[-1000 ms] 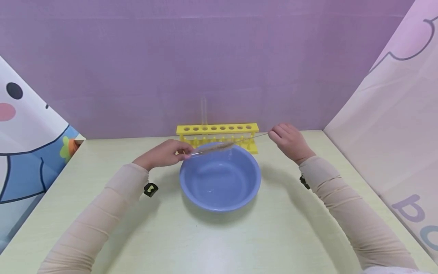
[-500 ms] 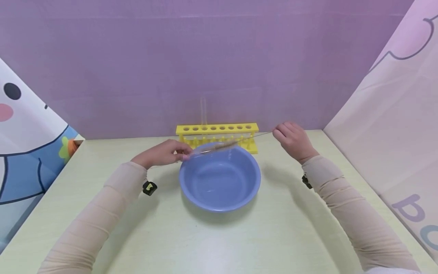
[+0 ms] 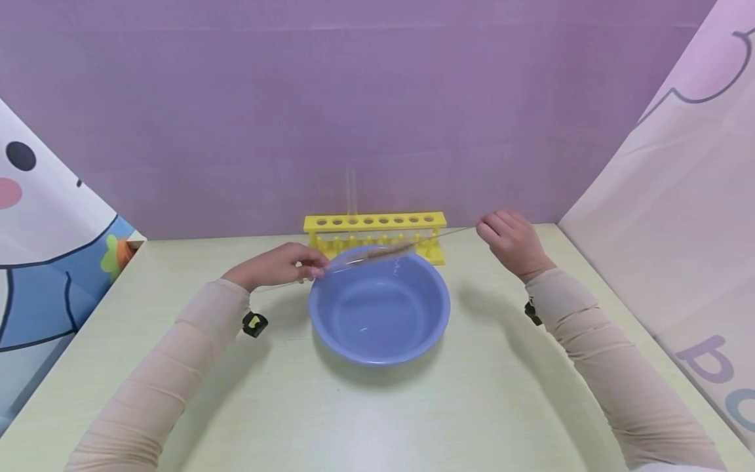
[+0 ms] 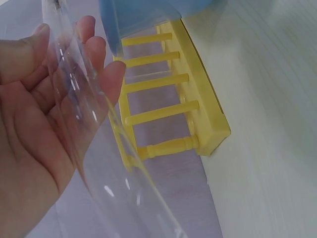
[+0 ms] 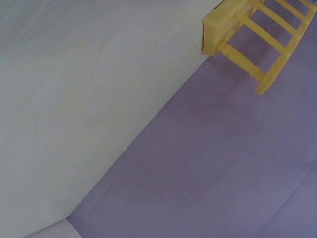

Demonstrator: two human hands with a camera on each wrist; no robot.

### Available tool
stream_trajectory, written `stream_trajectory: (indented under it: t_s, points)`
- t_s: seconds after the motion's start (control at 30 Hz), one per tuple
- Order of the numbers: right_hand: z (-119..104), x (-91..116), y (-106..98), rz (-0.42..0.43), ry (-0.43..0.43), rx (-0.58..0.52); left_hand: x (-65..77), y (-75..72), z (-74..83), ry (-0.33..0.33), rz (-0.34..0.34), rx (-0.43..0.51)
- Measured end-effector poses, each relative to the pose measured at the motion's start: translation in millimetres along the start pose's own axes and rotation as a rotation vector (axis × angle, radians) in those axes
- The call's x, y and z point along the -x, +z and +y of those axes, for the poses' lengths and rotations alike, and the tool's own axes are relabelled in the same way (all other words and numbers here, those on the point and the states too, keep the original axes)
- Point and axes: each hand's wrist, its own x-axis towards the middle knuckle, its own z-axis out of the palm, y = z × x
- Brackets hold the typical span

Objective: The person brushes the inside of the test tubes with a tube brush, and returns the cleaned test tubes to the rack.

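My left hand (image 3: 280, 265) pinches a clear test tube (image 4: 126, 186) between thumb and fingers; the tube slants across the palm in the left wrist view. At the right, my right hand (image 3: 512, 242) grips the thin wire handle of a test tube brush (image 3: 392, 250). The brush's brown bristles lie in line with the tube, toward its right end; how much of them is inside cannot be told. Both are held over the back rim of a blue basin (image 3: 380, 359). The right hand does not show in the right wrist view.
Behind the basin stands a yellow test tube rack (image 3: 375, 223) with another clear tube (image 3: 351, 190) upright in it. A purple cloth wall (image 3: 377, 111) rises close behind the rack. Printed cloths hang at both sides of the pale table (image 3: 377, 419).
My right hand has shifted a little to the right, drawing the brush slightly that way. My left hand has edged left with the tube, whose far end now shows beyond the wrist.
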Motion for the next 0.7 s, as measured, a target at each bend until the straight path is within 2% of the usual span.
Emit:
stream_trajectory:
  t_s: [0.43, 0.7]
  points:
    - [6.4, 4.3, -5.2, 0.063, 0.011, 0.003, 3.2, -1.1, -6.1, -0.021, -0.003, -0.007]
    - [10.7, 8.3, -10.0, 0.109, 0.022, 0.020, 8.6, -2.4, -8.7, -0.067, 0.013, -0.038]
